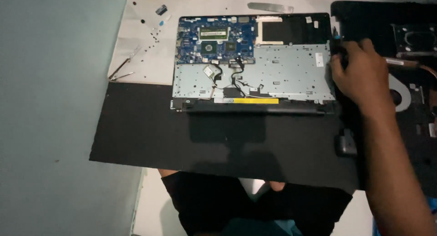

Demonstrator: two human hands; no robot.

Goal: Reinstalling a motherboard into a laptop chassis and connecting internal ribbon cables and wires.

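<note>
The right hand (357, 74) pinches the edge of the open laptop (252, 63). A hard tug could snap the thin wires (227, 79) beside it.

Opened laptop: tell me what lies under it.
Under the opened laptop lies a black mat, which rests partly on white paper. The right hand grips its right edge. The surface directly beneath is covered.

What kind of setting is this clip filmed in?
Probably a makeshift home repair spot: an opened laptop with bare blue circuit board on a black mat, tweezers and loose screws alongside.
</note>
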